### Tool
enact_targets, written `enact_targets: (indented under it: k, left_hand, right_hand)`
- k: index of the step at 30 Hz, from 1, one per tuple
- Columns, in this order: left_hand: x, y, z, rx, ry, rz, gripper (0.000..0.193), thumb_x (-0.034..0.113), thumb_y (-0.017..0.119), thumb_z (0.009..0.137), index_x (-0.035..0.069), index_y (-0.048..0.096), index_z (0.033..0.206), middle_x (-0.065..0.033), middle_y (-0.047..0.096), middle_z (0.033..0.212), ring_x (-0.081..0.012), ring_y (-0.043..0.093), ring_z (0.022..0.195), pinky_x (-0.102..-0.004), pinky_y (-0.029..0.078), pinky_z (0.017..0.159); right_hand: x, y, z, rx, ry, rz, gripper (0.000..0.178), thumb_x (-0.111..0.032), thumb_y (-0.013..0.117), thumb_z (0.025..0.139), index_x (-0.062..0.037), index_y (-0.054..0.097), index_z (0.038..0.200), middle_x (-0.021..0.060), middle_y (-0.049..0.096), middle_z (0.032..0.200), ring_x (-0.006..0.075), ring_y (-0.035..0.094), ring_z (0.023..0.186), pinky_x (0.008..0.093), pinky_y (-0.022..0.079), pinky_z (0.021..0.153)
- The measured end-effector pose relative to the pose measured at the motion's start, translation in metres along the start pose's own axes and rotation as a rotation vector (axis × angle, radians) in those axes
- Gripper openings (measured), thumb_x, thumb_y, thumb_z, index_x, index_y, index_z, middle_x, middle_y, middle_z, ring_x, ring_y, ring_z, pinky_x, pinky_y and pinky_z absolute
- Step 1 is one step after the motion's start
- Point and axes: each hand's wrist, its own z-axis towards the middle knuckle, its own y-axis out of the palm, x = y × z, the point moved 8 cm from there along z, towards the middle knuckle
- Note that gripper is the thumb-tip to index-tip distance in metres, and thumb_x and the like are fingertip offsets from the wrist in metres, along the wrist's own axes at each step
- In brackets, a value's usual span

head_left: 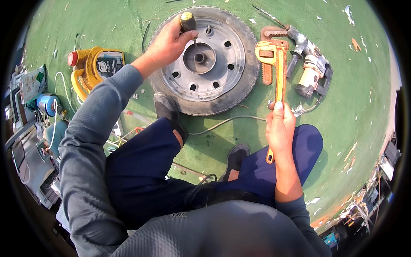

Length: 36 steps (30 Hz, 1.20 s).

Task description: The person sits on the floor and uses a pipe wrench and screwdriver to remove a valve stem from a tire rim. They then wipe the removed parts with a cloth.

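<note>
A wheel with a black tyre [239, 83] and a grey steel rim [175, 88] lies flat on the green floor ahead of me. Over its hub [200, 57] my left hand [171, 43] grips a screwdriver [188, 22] with a yellow and black handle. The screwdriver's thin shaft points down to the hub's middle; whether the tip touches it I cannot tell. My right hand [280, 128] is wrapped round the handle of an orange pipe wrench [281, 73]. The wrench stands upright in view, its jaws at the tyre's right side.
A power drill [309, 73] with a long bit lies right of the wrench, its cable [227, 124] running across the floor. A yellow jug [87, 68] with a red cap stands at the left. Beyond it are a blue container [46, 104], hoses and clutter. My shoe [166, 107] is against the tyre.
</note>
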Motion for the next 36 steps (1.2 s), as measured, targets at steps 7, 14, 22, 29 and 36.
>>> enact_targets:
  k: [7, 14, 22, 29, 36]
  left_hand:
    - [-0.012, 0.008, -0.02, -0.066, -0.03, -0.026, 0.019, 0.004, 0.064, 0.104, 0.001, 0.061, 0.123, -0.0076, 0.071, 0.112, -0.0168, 0.067, 0.108, -0.0343, 0.053, 0.101]
    - [-0.011, 0.038, -0.011, -0.274, 0.182, 0.34, 0.03, 0.011, 0.065, 0.101, 0.004, 0.058, 0.129, -0.0177, 0.069, 0.115, -0.0384, 0.065, 0.111, -0.0452, 0.051, 0.099]
    - [-0.008, 0.083, 0.01, -0.566, 0.067, 0.341, 0.032, 0.016, 0.066, 0.098, 0.003, 0.052, 0.124, -0.0216, 0.071, 0.094, -0.042, 0.069, 0.091, -0.0481, 0.053, 0.082]
    - [-0.009, 0.086, 0.007, -0.43, 0.082, 0.322, 0.032, 0.022, 0.071, 0.101, 0.005, 0.054, 0.123, -0.0206, 0.07, 0.104, -0.0413, 0.07, 0.099, -0.0473, 0.054, 0.085]
    - [-0.018, 0.089, 0.005, -0.385, 0.115, 0.302, 0.031, 0.026, 0.073, 0.099, 0.006, 0.06, 0.119, -0.0218, 0.071, 0.1, -0.0447, 0.068, 0.103, -0.051, 0.053, 0.088]
  right_hand:
    - [0.008, 0.0, -0.008, 0.021, 0.072, 0.059, 0.046, -0.051, 0.045, 0.114, -0.0074, 0.057, 0.11, -0.0058, 0.041, 0.067, 0.002, 0.033, 0.047, 0.0222, 0.026, 0.041]
    - [0.013, 0.006, -0.017, -0.018, 0.028, 0.086, 0.047, -0.052, 0.049, 0.113, -0.0068, 0.058, 0.107, -0.0056, 0.043, 0.068, 0.002, 0.036, 0.05, 0.0216, 0.028, 0.043]
    - [0.012, 0.006, -0.021, -0.014, 0.014, 0.12, 0.044, -0.046, 0.055, 0.112, -0.0038, 0.061, 0.103, -0.0053, 0.046, 0.07, 0.0023, 0.04, 0.058, 0.0218, 0.032, 0.05]
    - [0.019, 0.019, -0.021, 0.004, -0.185, 0.132, 0.038, -0.04, 0.06, 0.111, -0.0036, 0.058, 0.103, -0.0054, 0.045, 0.067, 0.0015, 0.039, 0.053, 0.022, 0.029, 0.045]
    - [-0.037, 0.025, -0.026, 0.143, -0.537, -0.033, 0.029, -0.027, 0.062, 0.11, -0.0018, 0.055, 0.098, 0.001, 0.052, 0.069, 0.0086, 0.048, 0.06, 0.0285, 0.04, 0.054]
